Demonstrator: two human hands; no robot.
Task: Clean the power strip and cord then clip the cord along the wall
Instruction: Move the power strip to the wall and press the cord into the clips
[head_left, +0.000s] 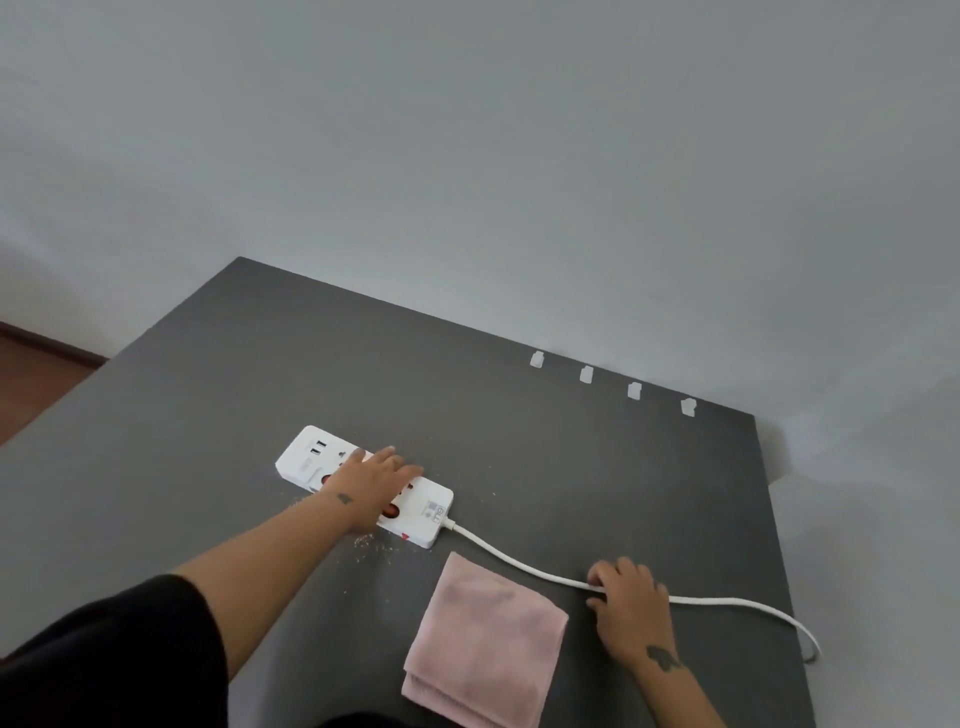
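Wall in pale grey is seen across the upper half of the view, and a dark grey table is set against it. A strip of brown floor is glimpsed at the far left, and a black sleeve at the lower left corner.

On the near part of the table a folded pink cloth is laid flat between the two forearms, touched by neither hand. Just beyond its far left corner the white power strip is laid slantwise, sockets up. Its middle is hidden under the left hand, which is pressed flat on it with fingers straight and slightly spread.

From the strip's right end the white cord is led rightward past the cloth's far corner (close beside it; whether touching cannot be told) and over the table's right edge, where it loops down. Midway the cord is gripped by the right hand, fingers curled over it and thumb beneath, so that stretch is covered.

Four small white clips are set in a row where the wall meets the table's back edge, well apart from the cord. Pale crumbs are scattered by the strip's near edge.
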